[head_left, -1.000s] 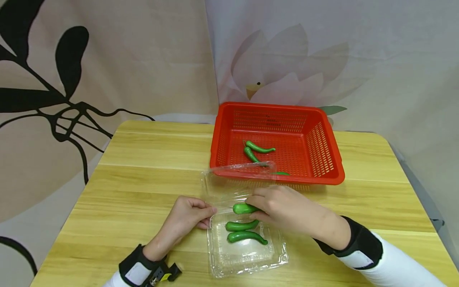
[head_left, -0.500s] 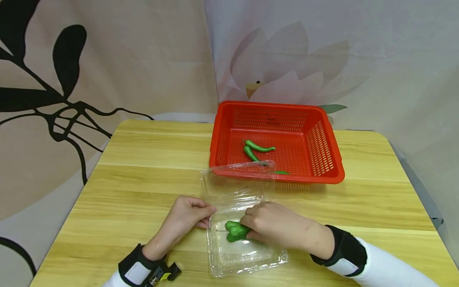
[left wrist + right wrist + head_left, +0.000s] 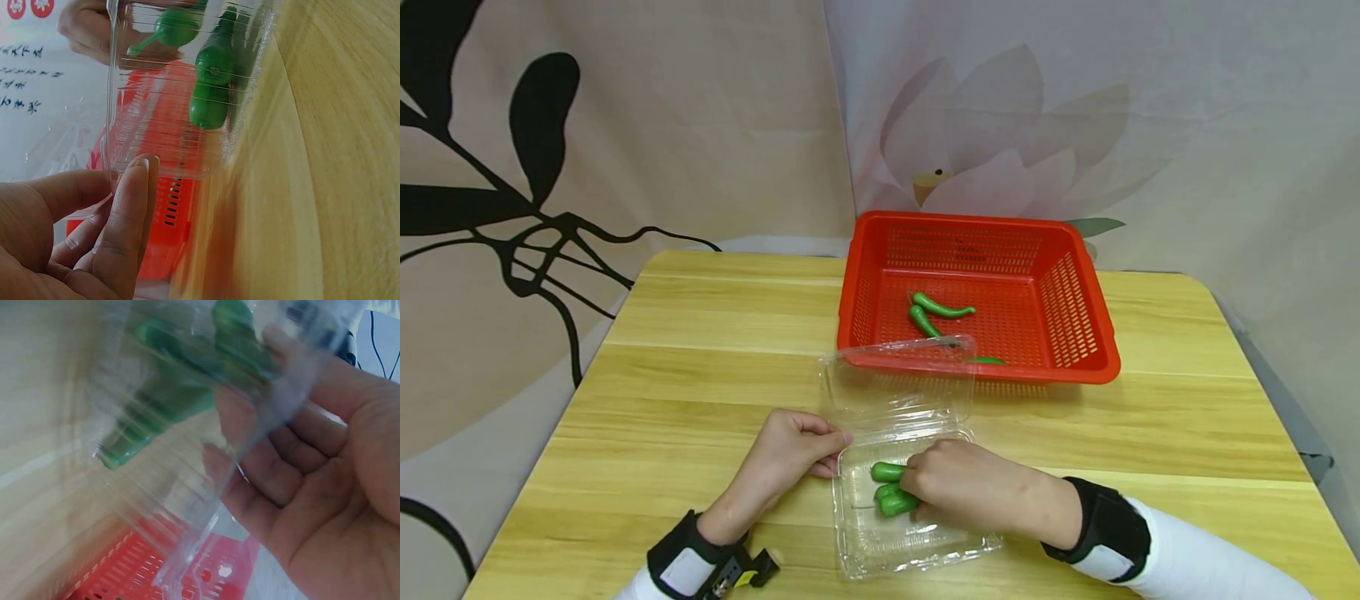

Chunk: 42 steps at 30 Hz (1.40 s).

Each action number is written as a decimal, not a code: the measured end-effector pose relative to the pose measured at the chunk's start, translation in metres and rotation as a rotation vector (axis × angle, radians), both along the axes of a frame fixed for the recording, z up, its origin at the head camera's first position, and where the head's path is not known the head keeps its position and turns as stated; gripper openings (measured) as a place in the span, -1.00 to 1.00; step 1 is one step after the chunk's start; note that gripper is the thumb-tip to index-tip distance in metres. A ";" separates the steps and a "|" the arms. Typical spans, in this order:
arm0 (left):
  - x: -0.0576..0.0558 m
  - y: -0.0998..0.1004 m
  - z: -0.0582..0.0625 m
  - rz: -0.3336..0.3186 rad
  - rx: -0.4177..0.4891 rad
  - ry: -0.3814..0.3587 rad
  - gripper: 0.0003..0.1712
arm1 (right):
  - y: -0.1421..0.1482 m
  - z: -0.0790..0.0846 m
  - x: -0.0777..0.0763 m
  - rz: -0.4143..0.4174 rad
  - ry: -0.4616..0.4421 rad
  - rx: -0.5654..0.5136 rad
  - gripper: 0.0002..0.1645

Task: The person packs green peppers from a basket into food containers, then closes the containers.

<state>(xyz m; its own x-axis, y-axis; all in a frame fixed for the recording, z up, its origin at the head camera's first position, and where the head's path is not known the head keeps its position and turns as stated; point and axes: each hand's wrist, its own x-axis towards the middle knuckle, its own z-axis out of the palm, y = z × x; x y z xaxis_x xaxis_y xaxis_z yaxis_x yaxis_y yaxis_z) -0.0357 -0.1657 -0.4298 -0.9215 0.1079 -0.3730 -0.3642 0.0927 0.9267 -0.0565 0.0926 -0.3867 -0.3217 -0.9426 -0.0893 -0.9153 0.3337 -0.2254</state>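
My left hand [image 3: 801,450] pinches the left rim of a clear plastic clamshell box [image 3: 880,542], thumb and fingers at its edge in the left wrist view. My right hand [image 3: 958,487] reaches down into the box's base and holds a green chili pepper [image 3: 898,503] by its body, its thin stem pointing left. In the left wrist view this chili [image 3: 177,26] sits higher than the others. Two more green chilies lie on the box's floor, one of them the far chili [image 3: 887,472]; my right fingers partly cover them.
The box's lid [image 3: 895,392] stands open at the back, overlapping the front rim of a red perforated basket [image 3: 1105,350]. Several green chilies lie in the basket, including a curved chili [image 3: 943,308]. All rests on a wooden table [image 3: 700,358] before a patterned curtain.
My right hand has moved from the box's hinge side toward its front, lowering the held chili from behind the other two to in front of them. My left hand has stayed at the rim.
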 end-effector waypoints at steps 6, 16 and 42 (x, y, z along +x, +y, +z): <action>0.000 0.000 0.000 0.000 -0.006 -0.005 -0.78 | -0.001 -0.007 0.001 0.000 -0.027 0.033 -0.72; 0.001 0.000 0.000 -0.014 0.001 0.007 -0.77 | -0.002 -0.016 0.004 0.022 0.046 0.056 -0.71; 0.001 0.001 -0.001 -0.010 0.006 0.000 -0.78 | 0.008 0.014 -0.003 0.022 0.064 -0.208 -0.73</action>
<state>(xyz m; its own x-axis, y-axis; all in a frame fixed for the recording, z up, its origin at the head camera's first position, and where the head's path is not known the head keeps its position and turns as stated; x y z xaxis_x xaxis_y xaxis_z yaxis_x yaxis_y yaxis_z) -0.0344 -0.1652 -0.4309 -0.9206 0.1193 -0.3719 -0.3629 0.0907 0.9274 -0.0598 0.1009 -0.3731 -0.2998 -0.9454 0.1275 -0.9366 0.2662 -0.2279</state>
